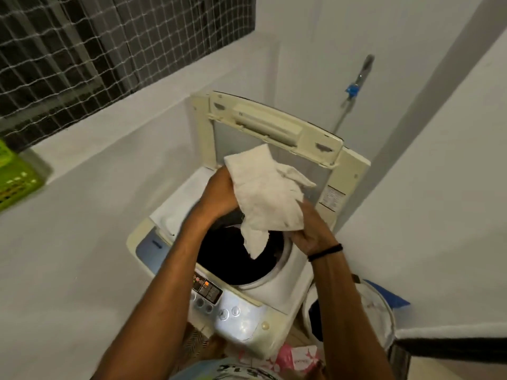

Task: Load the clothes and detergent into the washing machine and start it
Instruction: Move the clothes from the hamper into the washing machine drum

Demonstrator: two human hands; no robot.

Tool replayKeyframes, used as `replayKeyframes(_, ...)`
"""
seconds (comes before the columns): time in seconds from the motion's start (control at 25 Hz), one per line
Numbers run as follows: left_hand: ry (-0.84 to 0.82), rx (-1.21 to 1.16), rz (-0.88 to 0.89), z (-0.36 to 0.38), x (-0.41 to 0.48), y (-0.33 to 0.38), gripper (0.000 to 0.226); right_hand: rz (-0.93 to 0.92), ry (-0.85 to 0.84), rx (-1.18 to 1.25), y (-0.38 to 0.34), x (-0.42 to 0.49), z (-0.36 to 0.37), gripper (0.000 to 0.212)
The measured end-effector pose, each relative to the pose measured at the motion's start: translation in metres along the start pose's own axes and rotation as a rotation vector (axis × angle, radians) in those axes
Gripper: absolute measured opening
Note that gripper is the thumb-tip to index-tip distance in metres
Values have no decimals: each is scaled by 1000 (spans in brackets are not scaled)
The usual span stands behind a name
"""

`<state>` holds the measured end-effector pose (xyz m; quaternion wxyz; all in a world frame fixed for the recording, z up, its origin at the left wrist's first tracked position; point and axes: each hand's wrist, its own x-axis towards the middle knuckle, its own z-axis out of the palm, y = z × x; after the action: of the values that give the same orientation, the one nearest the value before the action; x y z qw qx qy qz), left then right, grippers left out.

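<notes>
No legible text anywhere. Warning sticker (331, 197) on washing machine lid (274, 133): print too small, blurred. Control panel (207, 288) markings unreadable. Pink packet (297, 359) lettering and shirt print at bottom edge too blurred.

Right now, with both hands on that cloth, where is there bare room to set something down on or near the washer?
Bare patches: the ledge between the green basket and the lid; the washer's top deck left of the drum opening. Crowded: above the drum, where left hand and right hand hold the white cloth.
</notes>
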<state>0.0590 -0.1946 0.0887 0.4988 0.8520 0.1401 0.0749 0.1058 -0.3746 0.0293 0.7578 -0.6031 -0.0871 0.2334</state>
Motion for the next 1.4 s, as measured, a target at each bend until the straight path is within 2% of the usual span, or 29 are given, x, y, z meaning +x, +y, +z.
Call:
replayKeyframes(0.08, 46, 206, -83, -13, 10, -38, 38, 153, -73, 30, 19, 19, 12, 65)
replayKeyframes(0.12, 27, 317, -181, -13, 11, -60, 47, 291, -40, 35, 36, 30, 19, 61)
replayKeyframes(0.2, -90, 448, -444, -3, 7, -97, 62, 473, 123, -322, 73, 39, 27, 49)
replayKeyframes(0.28, -239, 538, -569, 14, -3, -125, 63, 512, 257, -606, 100, 38, 18, 41)
replayKeyframes(0.32, -284, 544, -604, 22, -8, -132, 60, 508, 203, -739, 104, 32, 16, 34)
replayKeyframes(0.36, -299, 541, -604, 33, -12, -138, 59, 524, 158, -781, 114, 29, 9, 25)
replayKeyframes(0.4, -299, 531, -606, 42, -15, -141, 59, 560, 162, -694, 115, 23, 1, 20)
replayKeyframes(0.44, -273, 514, -593, 52, -19, -141, 58, 597, 245, -562, 113, 17, -2, 17)
replayKeyframes(0.56, -221, 451, -526, 92, -25, -131, 51, 519, 383, -460, 110, -1, -31, 11)
replayKeyframes(0.68, -198, 351, -369, 144, -31, -104, 31, 519, 491, -341, 113, -25, -73, 14)
replayKeyframes(0.76, -236, 296, -245, 194, -41, -84, 15, 536, 580, -295, 125, -46, -112, 21)
replayKeyframes(0.84, -322, 281, -185, 246, -56, -72, 13, 611, 651, -331, 144, -69, -150, 19)
replayKeyframes(0.96, -484, 314, -177, 337, -78, -72, 15, 797, 653, -401, 197, -97, -228, 15)
replayKeyframes(1.08, -520, 321, -262, 423, -80, -104, 20, 950, 627, -413, 263, -105, -310, 17)
replayKeyframes(1.24, -521, 333, -427, 535, -46, -194, 23, 1005, 600, -574, 375, -75, -417, 32)
replayKeyframes(1.4, -551, 331, -509, 626, -17, -298, 24, 1061, 378, -780, 503, -15, -519, 33)
